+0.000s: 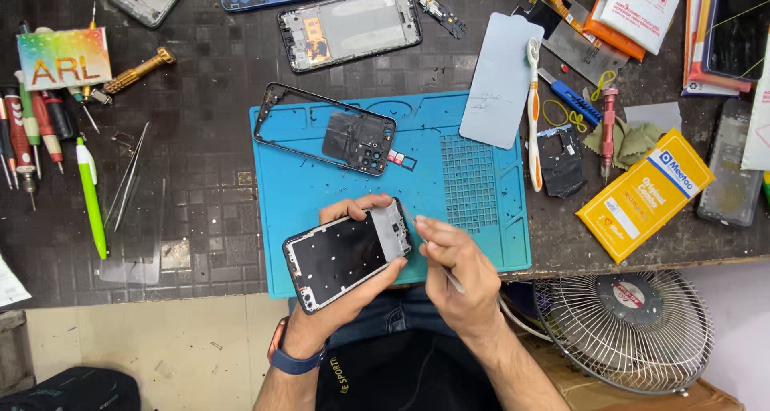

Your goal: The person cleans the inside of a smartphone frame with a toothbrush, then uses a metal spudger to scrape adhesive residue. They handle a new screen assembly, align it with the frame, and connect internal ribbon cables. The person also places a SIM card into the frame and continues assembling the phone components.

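While my left hand (341, 287) cradles the opened phone (346, 253) from beneath, fingers curled up around its far edge and thumb pressed along the near side, I take the blue work mat (473, 218) as my landmark. The phone sits in my grip over the mat's near edge, tilted, its dark inner frame facing up and a pale metal shield at its right end.

Far to the left of the mat lie screwdrivers (32, 134), a green pen (91, 194) and tweezers (128, 174) on the dark table (200, 98). On the mat's far left part rests an empty phone frame (321, 126) with a camera module piece inside it.

Just right of the phone, my right hand (457, 279) is closed in a pinch around a thin metal tool (453, 281) (only a short sliver of it shows below my fingers), and my fingertips touch the phone's right end near the shield.

Beyond the mat's far right corner lies a pale screen protector sheet (501, 78), with a white and orange toothbrush (533, 114) beside it. Right of the mat sits a yellow packet (646, 194), and below the table's near edge on that side stands a wire fan (630, 327).
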